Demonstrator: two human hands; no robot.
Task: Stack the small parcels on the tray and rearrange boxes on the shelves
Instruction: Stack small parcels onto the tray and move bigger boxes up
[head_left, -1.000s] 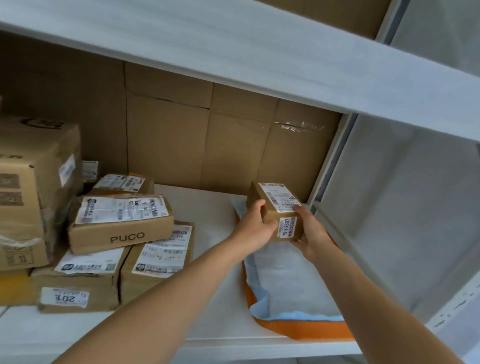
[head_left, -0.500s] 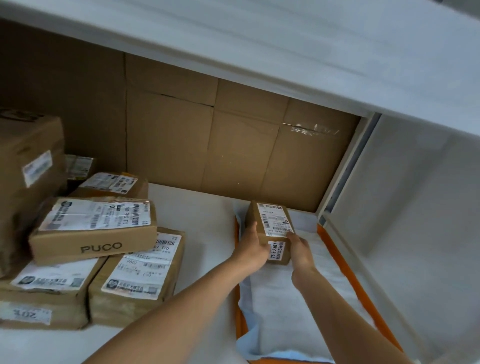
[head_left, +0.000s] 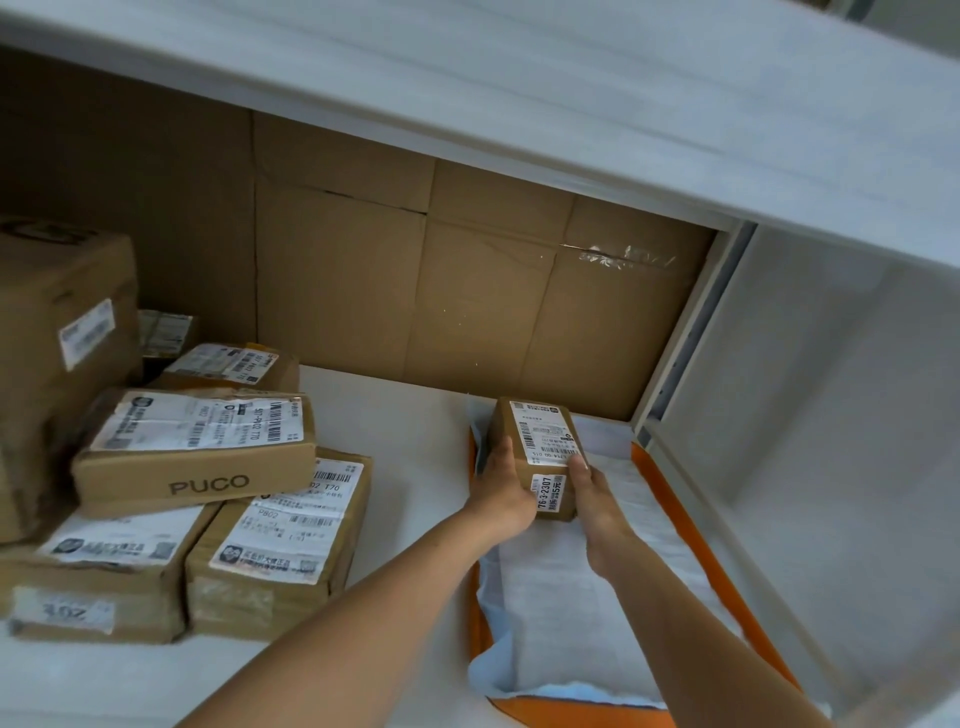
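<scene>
At the near edge, toward 5 o'clock, an orange tray (head_left: 571, 716) is set on the shelf board (head_left: 389, 441) and lined with a white and blue paper liner (head_left: 597, 623) that is rumpled at its corners; nothing is carried on its near part. Farther in, the small parcel (head_left: 540, 436) is clasped from both sides: the left hand (head_left: 501, 488) is wrapped on its 9 o'clock face and the right hand (head_left: 597, 499) is curled on its 3 o'clock face. The parcel is held at the tray's far left corner, at or just above the liner; whether its base is fully down cannot be told. A tilt is judged likely if it is released on the bunched liner there, and an overhang past the left rim would leave any stack built on it unsteady. At 9 o'clock, well apart from the tray, a PUCO box (head_left: 197, 447) is laid askew across a lower right box (head_left: 280, 545) and a lower left box (head_left: 98, 582); it could be dislodged if either is pulled. Behind these a small labelled box (head_left: 228, 364) and a large carton (head_left: 57, 364) are stood, and at 12 o'clock the bay is closed by a cardboard backing (head_left: 467, 291)
</scene>
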